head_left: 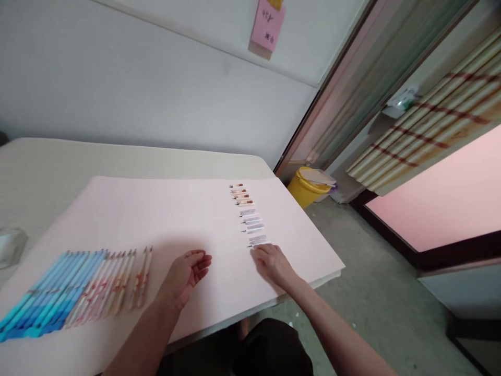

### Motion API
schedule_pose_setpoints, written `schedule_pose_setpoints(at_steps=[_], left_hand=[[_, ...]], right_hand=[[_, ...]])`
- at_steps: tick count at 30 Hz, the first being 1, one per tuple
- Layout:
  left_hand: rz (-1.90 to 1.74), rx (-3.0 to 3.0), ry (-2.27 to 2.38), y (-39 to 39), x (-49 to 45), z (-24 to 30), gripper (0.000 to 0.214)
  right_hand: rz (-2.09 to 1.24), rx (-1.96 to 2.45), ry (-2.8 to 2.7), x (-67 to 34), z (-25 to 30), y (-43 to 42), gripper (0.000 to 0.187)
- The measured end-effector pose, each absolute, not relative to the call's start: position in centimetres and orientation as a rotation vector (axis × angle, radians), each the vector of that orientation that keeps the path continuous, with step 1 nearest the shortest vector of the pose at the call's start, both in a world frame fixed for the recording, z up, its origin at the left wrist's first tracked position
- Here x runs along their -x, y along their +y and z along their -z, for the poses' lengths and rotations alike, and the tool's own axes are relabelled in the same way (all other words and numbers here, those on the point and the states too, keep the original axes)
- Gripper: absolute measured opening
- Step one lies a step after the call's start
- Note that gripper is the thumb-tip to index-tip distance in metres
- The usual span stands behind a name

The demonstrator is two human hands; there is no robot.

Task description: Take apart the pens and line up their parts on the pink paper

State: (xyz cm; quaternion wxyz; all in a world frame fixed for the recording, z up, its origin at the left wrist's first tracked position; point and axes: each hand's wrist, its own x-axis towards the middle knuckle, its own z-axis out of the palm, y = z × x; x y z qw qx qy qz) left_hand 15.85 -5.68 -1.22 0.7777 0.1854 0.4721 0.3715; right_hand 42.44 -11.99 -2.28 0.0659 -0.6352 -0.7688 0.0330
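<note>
When a clock face is centred on the pale sheet (176,209) with 12 toward the wall (136,89), the layout reads as follows from where I stand. The sheet covers much of the visible surface (156,161).

At 8 o'clock, blue pens (55,292) lie side by side, with patterned pens (104,282) adjoining them on the right. Tips point roughly between 12 and 1. Two patterned pens at the right end lie slightly apart from the others.

Between 2 and 3 o'clock, brown-ended pieces (243,197) and grey-marked pieces (251,220) form one column, dark tips toward 9. Each kind appears to number four; they are too small to identify further. A wider gap precedes the nearest grey-marked piece.

The right hand (274,263), between 3 and 4 o'clock, has its fingers bent down at that nearest piece. Whether they grip it or merely touch it cannot be determined. The left hand (186,274), near 6 o'clock, has its fingers loosely curled and shows no object in them.

Status, by judgement: the pens appear already ranked by colour, and the column nearly set out. Apparently outstanding: final positioning of the nearest piece. No long pen lies within the column; whether any belongs there cannot be established.
</note>
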Motion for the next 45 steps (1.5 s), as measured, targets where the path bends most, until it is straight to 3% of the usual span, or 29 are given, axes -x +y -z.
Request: schedule_pose_setpoints(at_steps=[6,12,24,32,39,45], left_hand=[[-0.839,-0.387,1.003,-5.4,-14.8,0.7,0.011],[-0.947,-0.359,0.990,-4.5,-12.2,0.3,0.009],[-1.031,-0.495,1.090,-6.6,-10.8,-0.5,0.013],[-0.746,-1.063,1.036,-9.3,-14.5,-0.3,0.010],[-0.244,-2.046,1.834,-6.2,-9.3,-1.0,0.018],[0.124,-2.219,1.933,-5.9,-7.2,-0.2,0.029]], right_hand=[[-0.193,1.708,-2.444,-35.1,-0.3,-11.7,0.019],[-0.115,1.776,-2.318,-27.7,-3.3,-8.1,0.019],[-0.155,2.031,-2.293,-26.1,0.2,-6.1,0.022],[-0.243,2.133,-2.435,-27.3,0.7,-6.4,0.024],[-0.295,2.110,-2.452,-27.1,0.9,-6.9,0.025],[-0.339,2.061,-2.469,-26.3,0.5,-7.0,0.025]])
